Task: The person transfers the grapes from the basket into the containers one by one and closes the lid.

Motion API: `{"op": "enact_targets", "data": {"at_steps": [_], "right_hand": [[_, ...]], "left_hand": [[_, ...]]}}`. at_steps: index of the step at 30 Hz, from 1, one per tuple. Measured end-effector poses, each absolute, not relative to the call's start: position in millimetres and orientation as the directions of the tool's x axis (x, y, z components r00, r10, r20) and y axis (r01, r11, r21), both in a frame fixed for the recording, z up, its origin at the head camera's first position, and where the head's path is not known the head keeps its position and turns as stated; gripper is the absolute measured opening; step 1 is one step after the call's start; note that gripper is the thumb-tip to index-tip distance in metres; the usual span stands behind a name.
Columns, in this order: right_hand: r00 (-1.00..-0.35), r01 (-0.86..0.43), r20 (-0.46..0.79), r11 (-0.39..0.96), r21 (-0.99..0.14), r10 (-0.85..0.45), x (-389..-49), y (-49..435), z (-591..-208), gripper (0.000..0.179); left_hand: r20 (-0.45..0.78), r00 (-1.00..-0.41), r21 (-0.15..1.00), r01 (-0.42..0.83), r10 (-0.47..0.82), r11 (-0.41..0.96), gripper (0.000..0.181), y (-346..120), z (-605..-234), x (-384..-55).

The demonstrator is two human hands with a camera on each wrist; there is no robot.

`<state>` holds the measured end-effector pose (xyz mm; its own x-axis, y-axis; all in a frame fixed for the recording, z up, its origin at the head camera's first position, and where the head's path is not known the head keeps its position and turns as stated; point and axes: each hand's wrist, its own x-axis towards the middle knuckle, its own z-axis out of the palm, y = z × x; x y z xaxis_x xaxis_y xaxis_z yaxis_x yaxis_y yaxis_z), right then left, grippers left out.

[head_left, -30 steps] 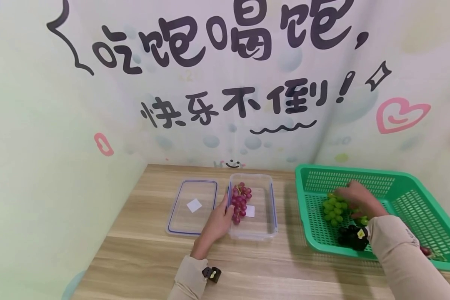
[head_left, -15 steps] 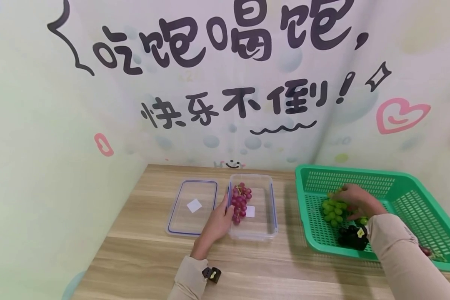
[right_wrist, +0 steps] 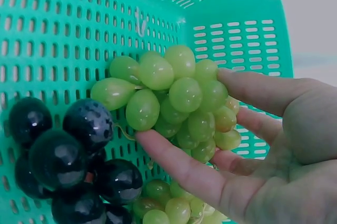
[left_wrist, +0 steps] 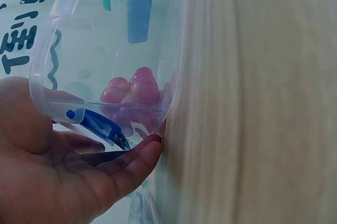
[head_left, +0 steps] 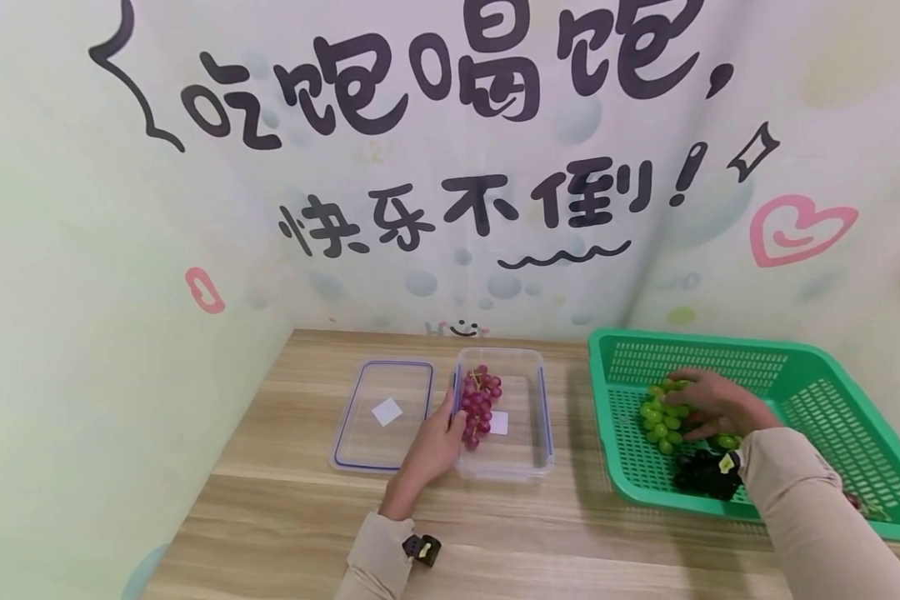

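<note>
Fingers of the left hand grip the box of red grapes, left of the basket. Dark grapes lie in the basket; just beyond them, the right hand, fingers wide, holds green grapes. Behind the basket stands a lettered wall.

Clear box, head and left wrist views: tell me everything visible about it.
The clear box looks like see-through plastic: rectangular, rounded corners, blue clips on its two long sides, no lid on. It stands upright on the wooden table, between the lid and the green basket. Red grapes lie inside along its left wall; a white square shows at the bottom, inside or underneath unclear. The left hand grips its left side.
</note>
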<state>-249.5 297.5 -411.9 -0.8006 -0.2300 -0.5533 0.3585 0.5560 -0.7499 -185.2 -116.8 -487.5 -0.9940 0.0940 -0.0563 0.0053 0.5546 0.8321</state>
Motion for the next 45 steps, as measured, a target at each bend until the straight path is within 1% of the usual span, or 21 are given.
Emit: {"op": "enact_targets", "data": {"at_steps": [5,11,17,20,33,40,45], "right_hand": [[-0.8,0.355,-0.552,0.558,-0.75,-0.233,-251,297,-414,0.072],[-0.821,0.331,-0.533,0.587,-0.739,-0.208,-253,297,-418,0.061],[-0.834,0.318,-0.508,0.568,-0.759,-0.214,-253,298,-420,0.049],[-0.836,0.316,-0.503,0.557,-0.768,-0.218,-253,299,-419,0.046],[-0.86,0.271,-0.447,0.523,-0.808,-0.246,-253,289,-412,0.047],[-0.873,0.267,-0.426,0.498,-0.825,-0.237,-253,286,-412,0.046],[-0.881,0.257,-0.412,0.495,-0.83,-0.232,-253,285,-411,0.047]], "left_hand": [[-0.05,-0.995,0.837,0.008,0.092,0.547,0.058,-118,-487,-184],[-0.049,-0.995,0.845,0.008,0.091,0.535,0.058,-117,-486,-184],[-0.046,-0.994,0.843,0.013,0.096,0.537,0.058,-117,-486,-185],[-0.055,-0.994,0.845,0.006,0.098,0.534,0.058,-117,-486,-185],[-0.073,-0.992,0.842,-0.006,0.104,0.539,0.058,-117,-486,-184],[-0.078,-0.992,0.85,-0.013,0.101,0.527,0.058,-117,-486,-185],[-0.053,-0.993,0.851,0.008,0.101,0.525,0.058,-117,-485,-184]]}}
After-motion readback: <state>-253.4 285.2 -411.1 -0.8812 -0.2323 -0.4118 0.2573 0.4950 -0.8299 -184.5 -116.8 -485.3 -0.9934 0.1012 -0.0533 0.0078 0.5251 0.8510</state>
